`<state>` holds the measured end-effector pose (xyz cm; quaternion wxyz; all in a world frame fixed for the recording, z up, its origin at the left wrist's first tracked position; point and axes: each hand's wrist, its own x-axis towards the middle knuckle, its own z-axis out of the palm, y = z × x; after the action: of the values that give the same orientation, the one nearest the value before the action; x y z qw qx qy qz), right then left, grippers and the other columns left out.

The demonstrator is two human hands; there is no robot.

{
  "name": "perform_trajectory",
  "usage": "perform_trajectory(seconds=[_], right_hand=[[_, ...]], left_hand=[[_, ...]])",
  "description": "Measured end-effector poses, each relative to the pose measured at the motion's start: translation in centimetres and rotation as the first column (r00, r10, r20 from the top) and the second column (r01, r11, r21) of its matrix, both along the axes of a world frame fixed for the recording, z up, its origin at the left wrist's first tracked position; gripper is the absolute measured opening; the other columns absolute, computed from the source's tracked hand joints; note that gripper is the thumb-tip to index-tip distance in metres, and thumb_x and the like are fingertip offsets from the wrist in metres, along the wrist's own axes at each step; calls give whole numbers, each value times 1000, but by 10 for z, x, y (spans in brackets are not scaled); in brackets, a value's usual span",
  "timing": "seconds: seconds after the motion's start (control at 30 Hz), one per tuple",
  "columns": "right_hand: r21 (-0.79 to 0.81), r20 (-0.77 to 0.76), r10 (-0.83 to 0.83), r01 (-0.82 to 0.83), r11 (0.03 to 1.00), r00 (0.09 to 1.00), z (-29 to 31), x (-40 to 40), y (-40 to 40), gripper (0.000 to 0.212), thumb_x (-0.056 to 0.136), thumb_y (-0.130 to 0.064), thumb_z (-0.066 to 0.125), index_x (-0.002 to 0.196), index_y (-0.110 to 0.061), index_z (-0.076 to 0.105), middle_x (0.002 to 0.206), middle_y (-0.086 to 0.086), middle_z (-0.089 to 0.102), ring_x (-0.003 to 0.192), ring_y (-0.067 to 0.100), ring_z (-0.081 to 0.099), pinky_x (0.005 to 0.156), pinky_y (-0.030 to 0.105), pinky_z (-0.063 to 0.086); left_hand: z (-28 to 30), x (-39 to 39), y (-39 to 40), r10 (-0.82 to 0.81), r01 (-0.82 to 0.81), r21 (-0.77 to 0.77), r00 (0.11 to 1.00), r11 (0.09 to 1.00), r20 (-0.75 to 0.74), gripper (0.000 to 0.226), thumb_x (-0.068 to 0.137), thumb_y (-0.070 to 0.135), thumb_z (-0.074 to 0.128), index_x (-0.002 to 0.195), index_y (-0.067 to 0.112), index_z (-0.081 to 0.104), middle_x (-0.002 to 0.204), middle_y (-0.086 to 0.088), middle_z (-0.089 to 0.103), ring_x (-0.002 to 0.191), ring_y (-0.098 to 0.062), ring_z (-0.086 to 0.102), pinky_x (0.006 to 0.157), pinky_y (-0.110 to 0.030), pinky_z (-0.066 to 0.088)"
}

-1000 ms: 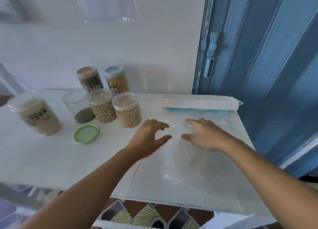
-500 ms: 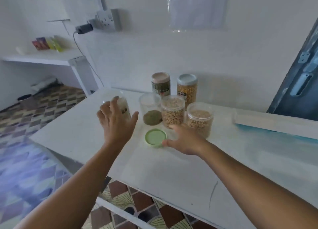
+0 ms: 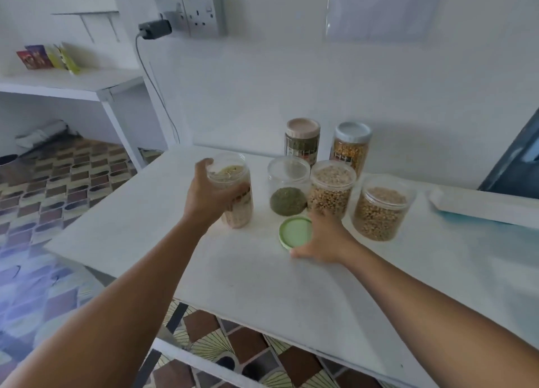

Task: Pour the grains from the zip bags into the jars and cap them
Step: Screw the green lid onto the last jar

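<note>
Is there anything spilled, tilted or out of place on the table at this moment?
No spill shows. One green lid lies loose on the table under the right hand, in front of the jar of dark green grain, which has no coloured cap. The left hand grips the tall jar, slightly tilted.

1. My left hand (image 3: pixel 208 196), reaching toward twelve o'clock on a nearly straight forearm, curls its fingers and thumb around an upright jar (image 3: pixel 233 191).
2. My right hand (image 3: pixel 323 237) angles in toward eleven o'clock, palm down, thumb and fingertips touching the edge of a green lid (image 3: pixel 295 231).
</note>
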<state>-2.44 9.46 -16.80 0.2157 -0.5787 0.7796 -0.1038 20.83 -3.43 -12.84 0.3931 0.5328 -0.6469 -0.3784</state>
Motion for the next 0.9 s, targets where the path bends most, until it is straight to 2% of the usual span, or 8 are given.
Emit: perform_trajectory(seconds=[0.17,0.27,0.4,0.5,0.57,0.67,0.77,0.9], right_hand=[[-178,94,10,7,984,996,36,15,-10,112,65,-45,93,155,-18,33,150,5,37,134,24,44,93,33,43],[-257,79,68,-46,965,995,67,23,-12,115,62,-46,96,153,-20,31,143,3,37,124,20,46,91,29,40],[-335,121,92,-47,941,988,107,21,-13,108,59,-47,97,146,-24,37,131,-5,49,114,14,54,76,22,44],[-327,147,140,-86,941,979,131,29,-19,111,61,-52,96,150,-24,36,137,-9,43,123,11,49,94,29,47],[-310,160,180,-124,943,970,138,41,-27,112,59,-56,96,149,-23,40,138,-10,43,128,11,47,105,35,47],[-271,99,247,-213,939,964,138,59,-43,109,54,-62,96,147,-29,52,141,-11,56,130,14,54,102,31,47],[-239,50,266,-247,939,963,133,67,-52,112,53,-65,94,151,-35,50,152,-13,49,140,12,44,100,27,36],[-190,71,295,-278,942,953,132,65,-58,110,54,-63,95,151,-40,49,154,-15,46,142,11,41,102,28,35]], left_hand=[[-2,9,2,-150,150,14,989,989,-9,94,63,54,93,138,46,38,124,7,64,112,-14,65,94,-45,59],[-3,12,10,-254,254,17,967,967,-24,92,64,49,96,137,47,39,123,9,66,111,-13,67,88,-39,60],[-1,15,16,-350,350,7,937,937,-19,93,66,40,98,139,43,41,122,12,64,107,-10,68,86,-34,60],[4,16,20,-427,427,26,904,904,-18,90,69,32,97,140,40,41,119,15,64,101,-4,70,77,-21,58],[5,15,22,-472,474,44,881,880,-37,91,70,28,97,141,38,42,119,13,67,101,-1,70,73,-19,58],[6,15,21,-513,517,57,855,854,-72,87,71,24,97,140,35,45,119,10,70,102,0,70,75,-20,59],[5,16,17,-523,530,74,847,845,-99,86,68,26,99,137,37,50,117,13,71,105,-1,70,81,-25,60],[-1,16,14,-520,528,70,847,846,-110,83,67,23,99,136,37,53,114,16,73,104,0,70,80,-25,60]])
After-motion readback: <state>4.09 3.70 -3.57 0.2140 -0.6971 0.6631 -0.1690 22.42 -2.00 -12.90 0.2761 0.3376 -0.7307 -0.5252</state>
